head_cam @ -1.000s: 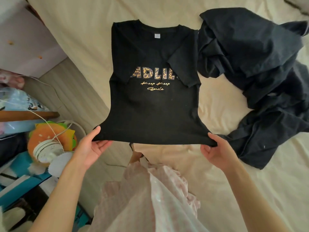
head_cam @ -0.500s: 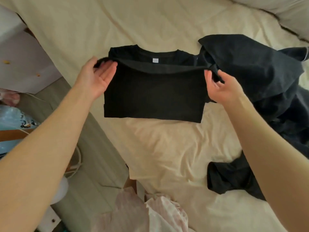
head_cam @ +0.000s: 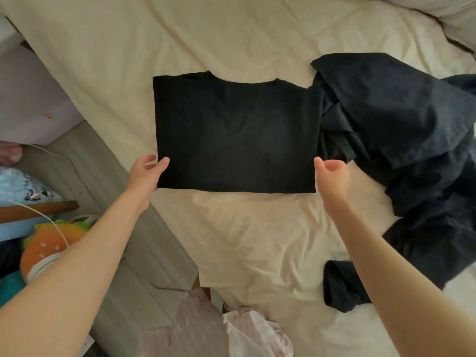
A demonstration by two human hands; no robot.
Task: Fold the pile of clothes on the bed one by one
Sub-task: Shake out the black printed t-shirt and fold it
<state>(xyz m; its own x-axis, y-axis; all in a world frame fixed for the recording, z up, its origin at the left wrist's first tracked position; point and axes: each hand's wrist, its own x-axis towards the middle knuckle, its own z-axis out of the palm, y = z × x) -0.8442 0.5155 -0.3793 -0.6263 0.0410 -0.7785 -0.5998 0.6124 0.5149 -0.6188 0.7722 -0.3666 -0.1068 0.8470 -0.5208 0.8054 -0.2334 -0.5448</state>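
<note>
A black T-shirt (head_cam: 234,135) lies flat on the cream bed sheet (head_cam: 231,34), folded in half into a rectangle with its collar at the far edge. My left hand (head_cam: 145,173) is at the shirt's near left corner, its thumb tip resting on the fabric edge and its fingers beside it on the sheet. My right hand (head_cam: 332,179) hovers just off the near right corner, fingers loosely curled, holding nothing. To the right a crumpled pile of dark navy clothes (head_cam: 401,130) touches the shirt's right edge.
One end of the navy pile (head_cam: 340,287) trails to the near right of the bed. The bed's left edge drops to a pale floor (head_cam: 85,161) with an orange plush toy (head_cam: 43,248) and a white cable. Pink patterned fabric (head_cam: 206,331) hangs at the bottom centre.
The shirt's hem was lifted, carried up to the collar and laid down, hiding the print. Both hands then let go and drew back to the shirt's near corners.
</note>
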